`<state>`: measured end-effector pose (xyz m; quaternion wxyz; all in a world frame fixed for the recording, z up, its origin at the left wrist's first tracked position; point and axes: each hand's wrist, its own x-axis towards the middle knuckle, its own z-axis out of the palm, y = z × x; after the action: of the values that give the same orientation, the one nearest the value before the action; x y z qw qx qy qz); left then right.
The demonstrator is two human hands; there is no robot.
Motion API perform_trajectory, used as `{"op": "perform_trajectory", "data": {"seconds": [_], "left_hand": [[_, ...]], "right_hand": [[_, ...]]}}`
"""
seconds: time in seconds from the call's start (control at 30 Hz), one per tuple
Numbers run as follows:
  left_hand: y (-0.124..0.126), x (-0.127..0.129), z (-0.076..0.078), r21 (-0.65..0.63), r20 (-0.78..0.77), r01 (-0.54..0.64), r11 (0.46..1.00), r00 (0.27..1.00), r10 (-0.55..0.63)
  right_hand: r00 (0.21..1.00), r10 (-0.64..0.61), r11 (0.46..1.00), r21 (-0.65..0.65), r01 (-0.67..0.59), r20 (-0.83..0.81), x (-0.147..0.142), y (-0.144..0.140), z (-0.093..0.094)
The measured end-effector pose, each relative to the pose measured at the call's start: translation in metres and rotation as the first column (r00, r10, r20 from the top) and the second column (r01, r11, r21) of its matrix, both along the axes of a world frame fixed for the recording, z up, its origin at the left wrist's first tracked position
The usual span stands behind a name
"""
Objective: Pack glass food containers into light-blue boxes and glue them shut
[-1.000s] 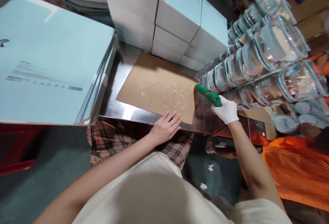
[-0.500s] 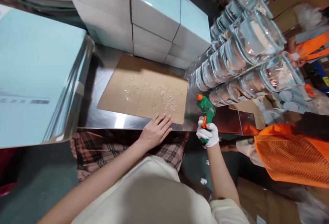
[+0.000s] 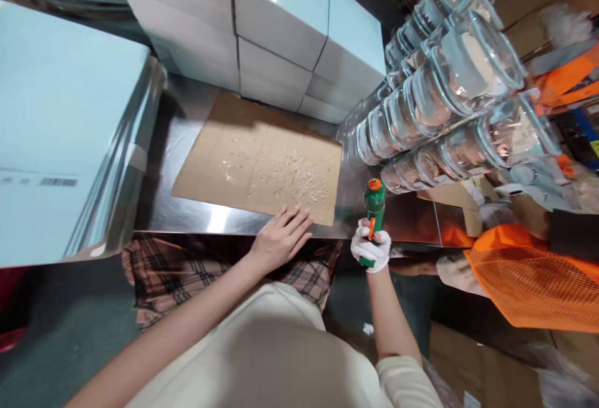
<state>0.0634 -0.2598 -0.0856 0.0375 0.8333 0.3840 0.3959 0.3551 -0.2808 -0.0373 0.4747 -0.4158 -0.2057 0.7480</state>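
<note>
My bare left hand (image 3: 282, 238) lies with fingers stretched out over the front edge of a brown cardboard sheet (image 3: 224, 168). Clear, dried-looking blobs are scattered over the sheet, thickest towards its right side. In my right hand (image 3: 371, 247), which wears a white glove, is a green cordless tool (image 3: 375, 205) with an orange front cap and an orange trigger. It looks like a glue gun or small driver; its tip points away from me. Its handle is wrapped by my fingers, just in front of the table's edge.
White and pale blue boxes (image 3: 276, 27) are stacked behind the cardboard. A large pale blue stack (image 3: 70, 127) stands at left. Rows of wrapped glass containers (image 3: 430, 90) rise at right on the metal table (image 3: 218, 218). A co-worker's orange mesh vest (image 3: 538, 283) is close at right.
The green tool has turned, so its orange cap now faces more straight ahead, and my right hand has shifted slightly left and lower. My left hand stays at the cardboard's edge.
</note>
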Motion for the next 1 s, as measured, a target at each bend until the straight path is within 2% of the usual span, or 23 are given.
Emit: {"op": "perform_trajectory", "data": {"seconds": [0.07,0.13,0.23,0.33,0.43,0.53,0.7,1.0], "left_hand": [[0.000,0.000,0.000,0.005,-0.001,-0.004,1.000,1.000,0.004],[0.000,-0.001,0.000,0.017,-0.015,-0.009,1.000,1.000,0.009],[0.000,-0.001,0.000,0.011,-0.025,-0.008,1.000,1.000,0.009],[0.001,-0.001,0.000,-0.001,-0.030,-0.006,1.000,1.000,0.006],[0.001,-0.001,0.001,0.004,-0.037,-0.014,1.000,0.999,0.015],[0.002,-0.001,0.003,0.013,-0.033,-0.023,1.000,0.999,0.024],[0.003,-0.002,0.004,0.035,-0.023,-0.025,0.999,0.999,0.026],[0.002,-0.003,0.001,0.013,-0.026,-0.019,1.000,0.999,0.020]], "right_hand": [[1.000,-0.016,1.000,0.016,0.016,-0.001,-0.004,0.001,0.005],[0.996,-0.058,0.998,0.042,0.055,0.067,-0.009,0.003,0.015],[0.941,-0.125,0.991,0.081,0.105,0.313,-0.016,0.011,0.036],[0.779,-0.128,0.992,0.087,0.095,0.614,-0.021,0.022,0.054],[0.595,-0.076,0.997,0.059,0.048,0.800,-0.025,0.032,0.067],[0.496,0.011,1.000,-0.002,-0.018,0.868,-0.031,0.039,0.075],[0.347,0.008,0.999,0.004,-0.034,0.938,-0.041,0.048,0.076],[0.264,0.031,0.999,-0.027,-0.017,0.964,-0.038,0.059,0.081]]}}
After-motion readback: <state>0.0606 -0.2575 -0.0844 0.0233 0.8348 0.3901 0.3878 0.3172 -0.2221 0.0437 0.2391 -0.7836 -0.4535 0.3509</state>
